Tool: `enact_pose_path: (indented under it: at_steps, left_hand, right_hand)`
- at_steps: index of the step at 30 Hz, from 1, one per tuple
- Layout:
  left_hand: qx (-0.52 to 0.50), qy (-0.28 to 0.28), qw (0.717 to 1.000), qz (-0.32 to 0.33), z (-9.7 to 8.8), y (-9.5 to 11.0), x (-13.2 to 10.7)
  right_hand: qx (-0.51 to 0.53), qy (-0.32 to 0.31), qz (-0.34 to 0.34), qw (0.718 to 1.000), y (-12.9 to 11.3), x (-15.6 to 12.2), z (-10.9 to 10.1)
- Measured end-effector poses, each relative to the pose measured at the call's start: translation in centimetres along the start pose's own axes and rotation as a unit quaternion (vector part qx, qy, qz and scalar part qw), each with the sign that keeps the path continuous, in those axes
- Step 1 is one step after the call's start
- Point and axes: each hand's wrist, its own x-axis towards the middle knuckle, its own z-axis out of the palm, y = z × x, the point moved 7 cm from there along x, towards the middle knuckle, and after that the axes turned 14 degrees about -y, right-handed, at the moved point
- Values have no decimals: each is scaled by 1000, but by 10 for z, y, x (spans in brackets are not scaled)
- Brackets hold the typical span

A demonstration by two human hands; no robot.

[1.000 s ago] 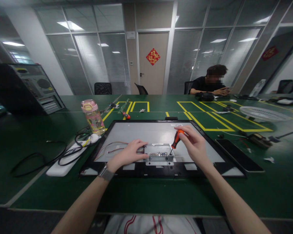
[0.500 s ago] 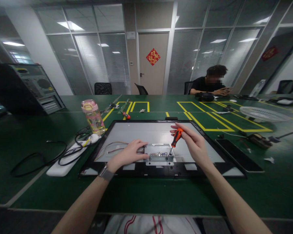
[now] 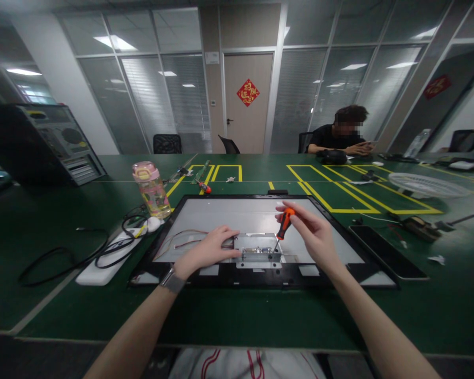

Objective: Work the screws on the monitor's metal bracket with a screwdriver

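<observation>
A black-framed monitor panel (image 3: 256, 279) lies flat on the green table with its light back facing up. A small metal bracket (image 3: 258, 250) sits near its front edge. My left hand (image 3: 207, 251) rests flat on the panel, fingers stretched and touching the bracket's left end. My right hand (image 3: 314, 234) pinches a small screwdriver (image 3: 283, 224) with an orange and black handle; its tip points down at the bracket's right side. Thin coloured wires (image 3: 181, 239) run across the panel to the left of my left hand.
A pink-lidded bottle (image 3: 152, 190) stands left of the panel, beside black cables (image 3: 79, 255) and a white block (image 3: 98, 268). A computer case (image 3: 43, 145) sits far left. A black slab (image 3: 387, 252) lies right of the panel. Another person (image 3: 342, 137) sits across the table. A white fan grille (image 3: 424, 184) lies far right.
My right hand's fingers have shifted on the screwdriver handle, which now stands slightly more upright. My left hand has not moved.
</observation>
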Motion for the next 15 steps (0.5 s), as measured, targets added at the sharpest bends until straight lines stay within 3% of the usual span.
enact_pose_path:
  at_steps: [3, 6, 11, 15]
  left_hand:
    - [-4, -2, 1000, -2, 1, -1, 0]
    - [-6, -2, 1000, -1, 1, -1, 0]
    - [-6, 0, 1000, 2, 1, -2, 1]
    - [-11, -1, 1000, 0, 2, -4, 1]
  right_hand:
    - [-69, 35, -4, 997, -3, 0, -5]
    - [-116, 30, -17, 993, -6, 0, -6]
    - [-74, -10, -13, 997, -5, 0, -2]
    - [-116, 14, -6, 993, -3, 0, -4]
